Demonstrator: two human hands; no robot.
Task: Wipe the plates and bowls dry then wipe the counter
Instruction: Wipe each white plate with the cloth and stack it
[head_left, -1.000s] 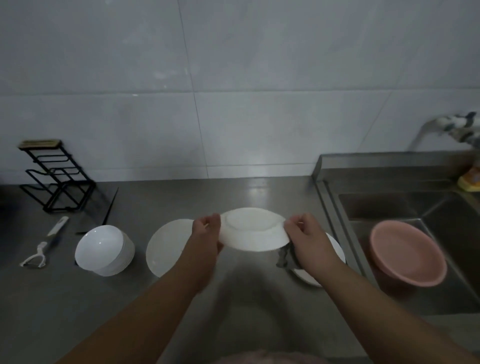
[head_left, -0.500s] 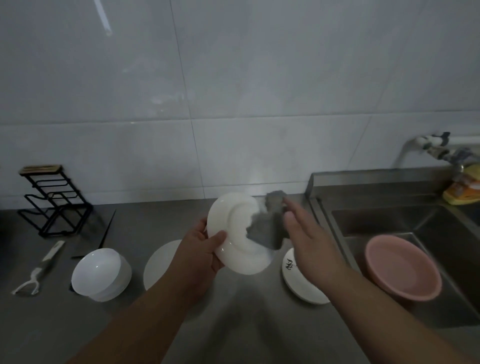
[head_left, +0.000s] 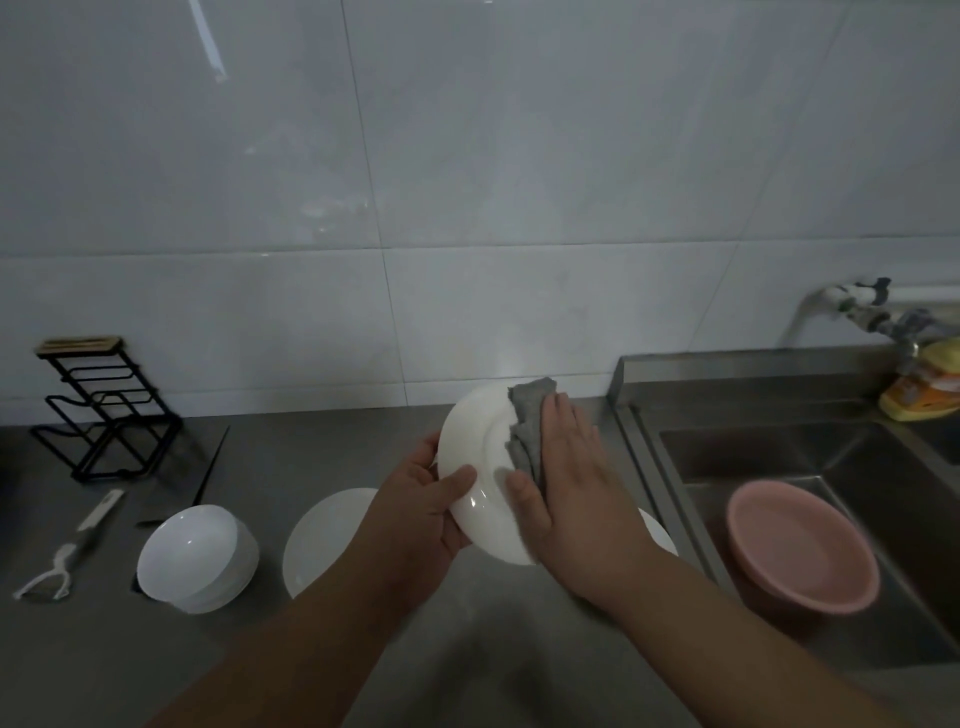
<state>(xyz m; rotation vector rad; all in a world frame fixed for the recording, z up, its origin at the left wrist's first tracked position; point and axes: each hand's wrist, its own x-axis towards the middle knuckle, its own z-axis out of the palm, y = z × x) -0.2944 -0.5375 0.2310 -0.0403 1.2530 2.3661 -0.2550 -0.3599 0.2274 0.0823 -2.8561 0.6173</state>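
My left hand (head_left: 423, 506) grips the left rim of a white plate (head_left: 475, 452), held tilted on edge above the grey counter (head_left: 322, 670). My right hand (head_left: 563, 483) lies flat with straight fingers, pressing a grey cloth (head_left: 524, 415) against the plate's face. Below my left hand a second white plate (head_left: 324, 535) lies flat on the counter. Another white plate (head_left: 657, 532) is mostly hidden behind my right forearm. White bowls (head_left: 195, 558) stand stacked at the left.
A steel sink (head_left: 810, 457) at the right holds a pink basin (head_left: 802, 553); a tap (head_left: 857, 301) and a yellow bottle (head_left: 930, 387) are behind it. A black wire rack (head_left: 98, 410), a peeler (head_left: 67, 551) and dark chopsticks (head_left: 210, 470) lie at the left.
The plate has tipped further on edge. My right hand moved from beside the plate to flat against its face, pressing the cloth onto it. The view has tilted up a little.
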